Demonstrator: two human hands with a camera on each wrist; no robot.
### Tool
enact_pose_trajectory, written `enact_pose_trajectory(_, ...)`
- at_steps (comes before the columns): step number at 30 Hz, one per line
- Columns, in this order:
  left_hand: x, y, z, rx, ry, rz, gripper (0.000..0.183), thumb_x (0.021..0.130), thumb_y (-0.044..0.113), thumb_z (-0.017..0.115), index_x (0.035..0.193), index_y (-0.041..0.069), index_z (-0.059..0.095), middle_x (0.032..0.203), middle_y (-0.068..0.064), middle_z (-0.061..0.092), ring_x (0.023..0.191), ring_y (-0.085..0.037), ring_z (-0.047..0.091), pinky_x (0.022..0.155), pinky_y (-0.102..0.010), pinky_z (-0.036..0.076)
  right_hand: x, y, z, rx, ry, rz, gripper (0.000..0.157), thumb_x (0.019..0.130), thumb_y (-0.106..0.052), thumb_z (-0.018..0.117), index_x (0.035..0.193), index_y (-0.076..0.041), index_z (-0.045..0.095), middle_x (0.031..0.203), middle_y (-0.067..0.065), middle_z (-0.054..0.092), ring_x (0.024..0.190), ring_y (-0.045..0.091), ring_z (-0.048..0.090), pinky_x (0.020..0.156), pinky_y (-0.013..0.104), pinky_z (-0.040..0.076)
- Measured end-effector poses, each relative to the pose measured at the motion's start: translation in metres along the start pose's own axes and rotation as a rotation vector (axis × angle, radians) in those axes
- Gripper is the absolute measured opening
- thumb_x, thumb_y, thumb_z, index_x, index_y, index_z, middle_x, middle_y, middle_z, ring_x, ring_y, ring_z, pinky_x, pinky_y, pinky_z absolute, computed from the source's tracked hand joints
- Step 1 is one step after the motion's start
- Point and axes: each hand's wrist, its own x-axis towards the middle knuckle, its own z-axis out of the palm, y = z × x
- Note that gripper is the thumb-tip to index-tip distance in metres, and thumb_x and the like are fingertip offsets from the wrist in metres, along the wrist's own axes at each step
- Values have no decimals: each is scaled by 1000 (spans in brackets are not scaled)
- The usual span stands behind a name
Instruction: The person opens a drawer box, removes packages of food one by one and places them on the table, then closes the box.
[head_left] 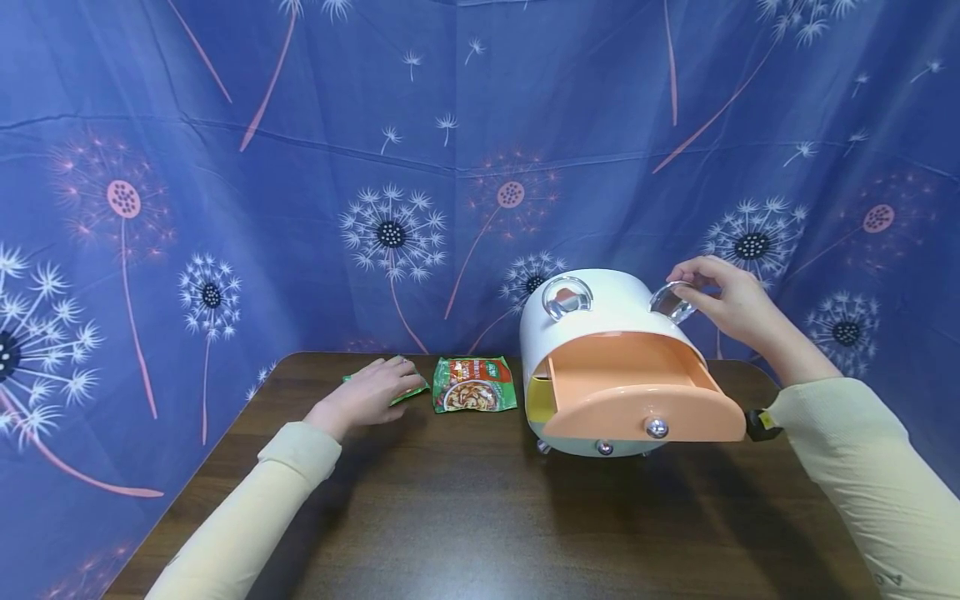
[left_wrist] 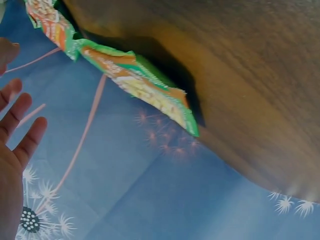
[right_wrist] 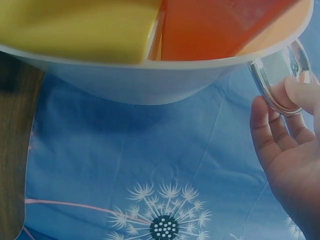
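Note:
A small white storage box (head_left: 610, 293) with two round chrome ears stands at the right of the table, its upper orange drawer (head_left: 626, 417) pulled out. My right hand (head_left: 731, 304) pinches the box's right chrome ear (right_wrist: 280, 82) between thumb and fingers. Toward the left, my left hand (head_left: 367, 398) is over a green food packet (left_wrist: 142, 85), covering most of it in the head view. Its fingers are loosely extended, with nothing gripped. A second green-and-red food packet (head_left: 475, 384) lies flat between that hand and the box.
The brown wooden table (head_left: 450, 508) meets a blue dandelion-print cloth (head_left: 315, 192) at its back edge. A yellow lower drawer (head_left: 539, 400) shows inside the box under the orange one. A black strap piece (head_left: 761, 425) is at the right cuff.

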Motion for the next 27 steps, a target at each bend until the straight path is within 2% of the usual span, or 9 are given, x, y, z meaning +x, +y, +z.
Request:
enact_pose_trajectory(6,4,4,-11,14,23,9,43,71,19,77,112,18,63,98,3,57,92,-19,52,72,-36,46,0,0,0,5,-4,3,23,94,-27,56,112,-13,60,103,4,58,86,-9,43,68,12,38)
enact_pose_trajectory(11,8,8,-18,15,50,20,39,73,22,75,110,18,63,96,3,56,89,-19,51,70,-35,43,0,0,0,10,-6,13,23,94,-28,56,112,-13,60,104,5,58,86,-12,43,68,11,38)
enact_pose_trajectory(14,10,11,-22,15,77,24,38,73,22,75,108,18,62,95,3,55,87,-19,50,69,-35,42,0,0,0,8,-9,16,23,94,-28,56,112,-13,60,104,6,58,86,-12,43,69,16,41)
enact_pose_trajectory(17,11,13,-26,16,102,32,38,72,21,76,107,20,62,94,4,54,85,-18,49,68,-34,40,1,-1,1,14,-15,17,23,95,-27,55,112,-13,59,105,7,58,91,-4,46,76,31,46)
enact_pose_trajectory(21,14,18,-32,29,137,56,36,73,24,74,107,21,61,96,4,54,87,-19,50,67,-34,40,0,-1,1,42,-25,19,24,95,-25,54,113,-10,58,106,10,56,101,20,53,82,51,46)
enact_pose_trajectory(24,16,22,-36,35,156,72,36,74,24,73,108,20,62,98,3,55,89,-19,51,68,-34,41,0,-1,1,57,-33,24,24,96,-25,53,113,-9,57,107,12,56,106,32,54,84,55,45)
enact_pose_trajectory(27,19,26,-40,41,161,81,36,75,24,72,109,19,62,99,3,55,90,-19,51,68,-33,41,0,-1,0,50,-34,30,25,96,-26,53,114,-10,58,108,11,56,105,30,54,83,53,46)
